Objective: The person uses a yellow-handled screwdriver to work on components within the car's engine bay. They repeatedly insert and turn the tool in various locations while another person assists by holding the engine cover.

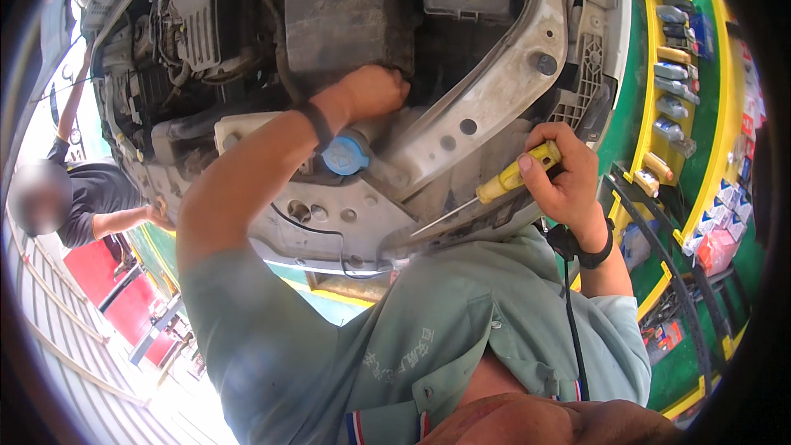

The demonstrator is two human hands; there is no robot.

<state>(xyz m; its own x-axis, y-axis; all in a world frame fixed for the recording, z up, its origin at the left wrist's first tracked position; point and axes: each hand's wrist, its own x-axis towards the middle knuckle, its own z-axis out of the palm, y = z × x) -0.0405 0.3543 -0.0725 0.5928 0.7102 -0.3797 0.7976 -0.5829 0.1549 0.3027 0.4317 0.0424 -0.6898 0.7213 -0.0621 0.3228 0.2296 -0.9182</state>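
My left hand (372,92) reaches into the engine bay with its fingers curled closed, against the lower edge of a large dusty black box (338,29). Its fingertips are hidden, so what they grip cannot be made out. A blue round cap (344,155) lies just below my left wrist. In my right hand (570,177) is a screwdriver (507,184) with a yellow handle, gripped between thumb and fingers. Its thin metal shaft points down and left over the car's front panel (362,227). I cannot tell whether the tip touches it.
A pale metal crossbar (494,82) slants between my hands. The engine (198,29) fills the upper left. On the right, yellow shelves (643,107) carry several bottles and boxes. At the far left another person (91,198) in dark clothing has a hand near the car's edge.
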